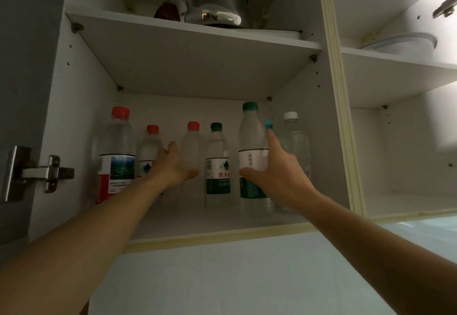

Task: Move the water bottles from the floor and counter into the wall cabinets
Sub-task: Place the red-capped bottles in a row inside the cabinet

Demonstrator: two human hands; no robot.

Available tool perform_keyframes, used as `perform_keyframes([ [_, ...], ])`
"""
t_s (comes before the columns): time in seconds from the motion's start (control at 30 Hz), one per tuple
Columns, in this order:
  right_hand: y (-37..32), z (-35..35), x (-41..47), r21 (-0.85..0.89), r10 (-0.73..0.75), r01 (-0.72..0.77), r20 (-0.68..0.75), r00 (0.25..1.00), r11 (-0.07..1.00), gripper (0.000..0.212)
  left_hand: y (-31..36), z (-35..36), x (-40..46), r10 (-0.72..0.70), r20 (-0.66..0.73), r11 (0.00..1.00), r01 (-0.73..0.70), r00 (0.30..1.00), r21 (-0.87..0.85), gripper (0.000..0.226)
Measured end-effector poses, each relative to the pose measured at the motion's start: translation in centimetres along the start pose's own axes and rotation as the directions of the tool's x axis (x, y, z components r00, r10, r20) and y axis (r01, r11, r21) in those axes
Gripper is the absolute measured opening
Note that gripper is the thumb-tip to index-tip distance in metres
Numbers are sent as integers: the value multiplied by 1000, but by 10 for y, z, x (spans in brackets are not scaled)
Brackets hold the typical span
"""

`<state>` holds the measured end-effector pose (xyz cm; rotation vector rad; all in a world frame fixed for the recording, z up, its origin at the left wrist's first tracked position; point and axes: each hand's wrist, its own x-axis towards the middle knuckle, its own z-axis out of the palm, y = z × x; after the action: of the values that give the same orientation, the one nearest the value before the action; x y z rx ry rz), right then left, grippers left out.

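Note:
Several water bottles stand on the lower shelf (197,225) of the open wall cabinet. From the left there are a large red-capped bottle (118,151), a small red-capped bottle (149,145), an unlabelled red-capped bottle (193,146), a green-capped bottle (217,161), a tall green-capped bottle (252,141), a blue cap (267,123) and a white-capped bottle (295,141). My left hand (173,166) holds the unlabelled red-capped bottle, thumb across its front and fingers up its left side. My right hand (274,171) grips the tall green-capped bottle, thumb in front and index finger up its right side.
A steel kettle (215,0) sits on the upper shelf (197,42). The cabinet door's hinge (42,171) sticks out at the left. The neighbouring cabinet section at the right holds a plate (400,41) on its upper shelf. White wall tiles (222,277) lie below.

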<state>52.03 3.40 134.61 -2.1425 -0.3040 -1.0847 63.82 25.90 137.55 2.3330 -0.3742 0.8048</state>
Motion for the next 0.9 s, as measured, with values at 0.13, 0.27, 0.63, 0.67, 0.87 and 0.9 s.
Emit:
perform_keyframes([
  [0.13, 2, -24, -19, -155, 45, -59, -94, 995, 986, 108, 6, -1, 8, 17, 17, 1000, -16, 1000, -15, 111],
  [0.27, 8, -31, -28, -292, 44, -103, -200, 979, 951, 107, 12, 0, 17, 40, 23, 998, -39, 999, -58, 108],
  [0.63, -10, 4, -38, -539, -405, 163, -367, 837, 826, 86, 2, 22, 23, 35, 44, 986, -27, 998, -166, 115],
  [0.67, -17, 13, -36, -543, -496, 268, -332, 802, 796, 74, 2, 22, 24, 28, 42, 985, -20, 999, -170, 113],
  [0.87, -43, 69, 12, -292, -276, 268, 15, 961, 918, 53, -4, 20, 26, 61, 18, 989, -58, 998, -136, 90],
  [0.9, -43, 77, 24, -258, -165, 178, 70, 984, 950, 58, -5, 21, 26, 61, 15, 990, -59, 998, -130, 96],
])
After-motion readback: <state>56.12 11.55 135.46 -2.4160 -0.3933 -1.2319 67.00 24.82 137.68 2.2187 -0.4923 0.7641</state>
